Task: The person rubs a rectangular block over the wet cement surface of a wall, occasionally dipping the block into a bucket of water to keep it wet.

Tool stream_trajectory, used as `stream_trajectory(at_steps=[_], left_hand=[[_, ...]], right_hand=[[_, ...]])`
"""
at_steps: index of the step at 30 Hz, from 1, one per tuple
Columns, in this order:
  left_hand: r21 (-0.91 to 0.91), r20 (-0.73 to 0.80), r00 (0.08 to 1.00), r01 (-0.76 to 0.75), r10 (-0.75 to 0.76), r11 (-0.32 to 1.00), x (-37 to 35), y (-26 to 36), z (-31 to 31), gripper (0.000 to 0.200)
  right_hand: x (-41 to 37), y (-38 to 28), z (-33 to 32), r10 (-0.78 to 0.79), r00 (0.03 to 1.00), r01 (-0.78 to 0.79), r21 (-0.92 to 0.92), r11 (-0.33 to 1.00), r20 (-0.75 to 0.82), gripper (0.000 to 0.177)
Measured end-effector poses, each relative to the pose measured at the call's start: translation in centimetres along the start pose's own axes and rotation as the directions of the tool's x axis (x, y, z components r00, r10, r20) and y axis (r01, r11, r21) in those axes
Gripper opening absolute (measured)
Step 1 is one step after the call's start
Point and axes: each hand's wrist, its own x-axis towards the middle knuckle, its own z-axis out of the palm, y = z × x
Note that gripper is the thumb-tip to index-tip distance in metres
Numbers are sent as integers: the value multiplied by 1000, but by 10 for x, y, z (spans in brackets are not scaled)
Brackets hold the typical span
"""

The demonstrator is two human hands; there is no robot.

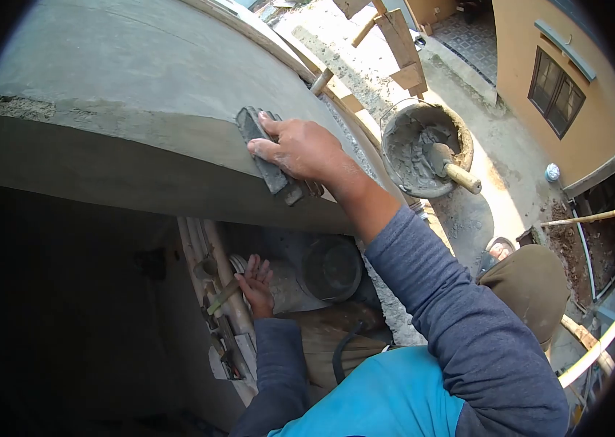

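My right hand [306,149] is closed around a dark plastering float [270,173], pressed along the lower edge of a grey plastered beam [176,137]. Thumb and fingers grip its back. Lower down, in the shade under the beam, my left hand [256,285] is held out with its fingers apart and nothing in it. Beside it run bamboo poles [221,255], with a flat greenish strip [224,297] across them close to the wrist. At the beam's far left a rough, broken patch [18,108] shows in the plaster.
To the right stands a bucket [424,192] of wet mortar, a wooden-handled trowel [460,176] resting in it. A second bucket [331,268] sits in shadow near my legs. Wooden boards [398,47] rise beyond the mortar bucket. An orange house wall [562,65] and concrete ground lie further right.
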Motion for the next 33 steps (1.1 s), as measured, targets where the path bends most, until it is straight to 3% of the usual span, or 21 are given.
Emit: stream_trajectory(at_steps=[1,3,5,7,10,13,14,16,19,23,26,27,31,33], left_hand=[[5,7,1000,1,-1,1000,1,1,1,89],[15,2,1000,11,-11,1000,2,1,6,89],[14,19,1000,6,-7,1000,5,0,10,89],[16,23,1000,6,-6,1000,9,2,20,89],[60,53,999,-5,2,998,1,2,15,89],[53,67,998,-5,2,999,7,1,14,87],[51,54,999,2,-5,999,7,2,13,87],[51,32,999,17,-18,999,4,2,10,87],[31,38,999,8,-9,999,2,1,8,87],[41,52,999,-6,4,999,3,0,11,87],[40,64,998,-16,14,999,15,3,22,86],[45,68,998,-15,12,999,7,2,16,86],[55,89,995,-45,40,997,5,3,16,86],[57,36,999,-10,7,998,7,0,13,86]], right_hand=[[8,42,18,36,999,-36,0,999,8,65],[14,114,43,261,959,-249,-109,962,111,65],[7,167,65,334,937,-319,-137,938,106,66],[0,160,55,404,908,-385,-162,909,112,67],[-10,113,41,219,975,-221,59,973,48,68],[-21,46,12,-34,997,50,230,972,-72,64],[-29,28,5,-34,997,49,227,973,-69,64],[-42,5,1,-200,977,210,178,961,-70,61],[-45,26,11,-120,991,125,98,987,-50,62],[-25,131,43,223,969,-208,-140,968,108,63],[-30,131,40,283,955,-269,-139,953,88,63],[-29,126,44,177,984,-178,-10,984,-34,64],[-45,27,-4,-140,979,162,156,974,-147,65],[-58,-2,-17,-169,983,181,177,967,-77,65]])
